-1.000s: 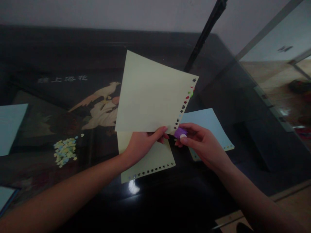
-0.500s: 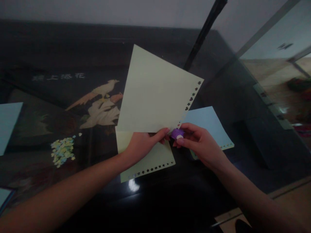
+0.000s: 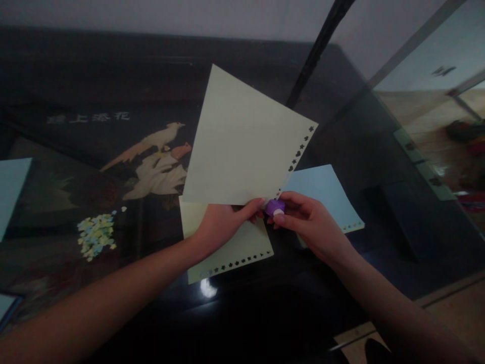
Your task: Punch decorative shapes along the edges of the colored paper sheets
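My left hand (image 3: pixel 223 225) pinches the lower edge of a pale yellow sheet of paper (image 3: pixel 246 141), thumb on top and fingers underneath. Small shaped holes, hearts and stars among them, run down the sheet's right edge. At the sheet's lower right corner my right hand (image 3: pixel 314 220) is closed round a purple craft punch (image 3: pixel 275 207) with a white button, the thumb against the button. The punch sits over the paper's edge. Below the raised sheet lies another yellow sheet (image 3: pixel 231 260) with a row of punched holes along its near edge, partly hidden by my left hand.
Behind my right hand lies a light blue sheet (image 3: pixel 322 189) with punched shapes on its near edge. A pile of small paper cut-outs (image 3: pixel 96 235) rests at left on the dark glossy table (image 3: pixel 242 323). Another blue sheet (image 3: pixel 13 189) lies at the far left.
The punch has shifted very slightly left along the sheet's corner. Both hands keep their hold, and the sheet has barely moved.
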